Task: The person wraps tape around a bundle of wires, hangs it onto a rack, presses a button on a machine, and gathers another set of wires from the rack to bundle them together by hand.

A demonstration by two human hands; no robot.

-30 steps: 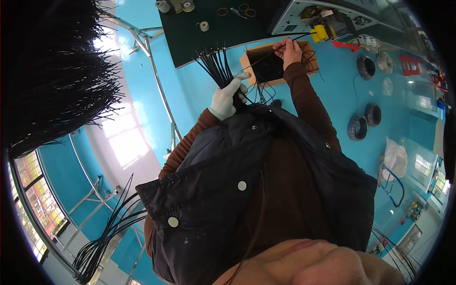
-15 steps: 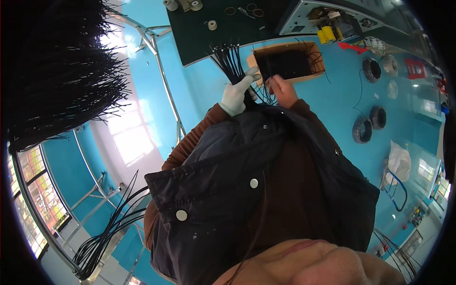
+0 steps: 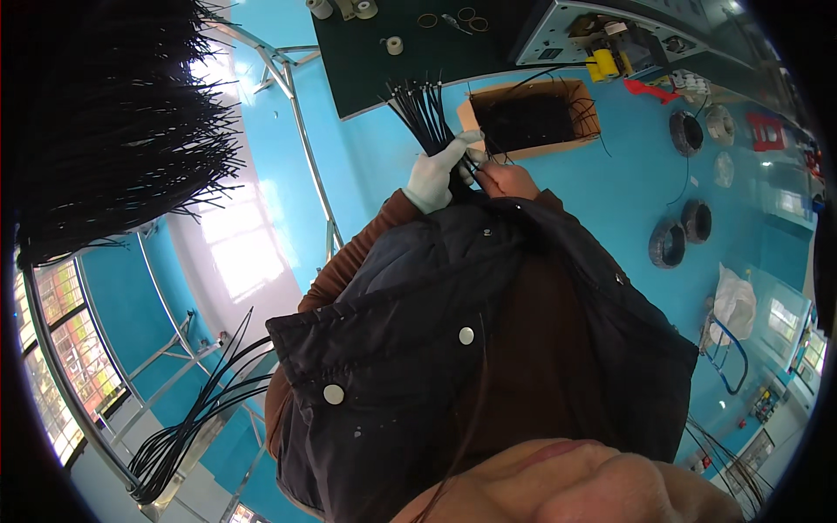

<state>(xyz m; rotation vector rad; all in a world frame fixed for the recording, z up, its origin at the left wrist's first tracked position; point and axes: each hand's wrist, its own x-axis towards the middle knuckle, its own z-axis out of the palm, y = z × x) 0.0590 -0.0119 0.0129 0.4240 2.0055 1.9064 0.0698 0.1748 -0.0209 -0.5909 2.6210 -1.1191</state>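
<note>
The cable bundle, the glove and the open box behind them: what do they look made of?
Cable bundle: thin black strands with a dull plastic-like sheath and pale tips, probably insulated wire. Glove on the left hand: white, matte, looks like knitted fabric. Box: tan matte walls, likely cardboard, with a dark inside.

floor (image 3: pixel 558 200): glossy turquoise | windows (image 3: pixel 52 349): bright daylight | bench mat (image 3: pixel 410 61): dark green

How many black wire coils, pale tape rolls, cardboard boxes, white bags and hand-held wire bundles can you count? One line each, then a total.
Black round wire coils: 3
Pale tape rolls: 3
Brown cardboard box: 1
White plastic bag: 1
Black wire bundle in white-gloved left hand: 1
Total: 9
</note>
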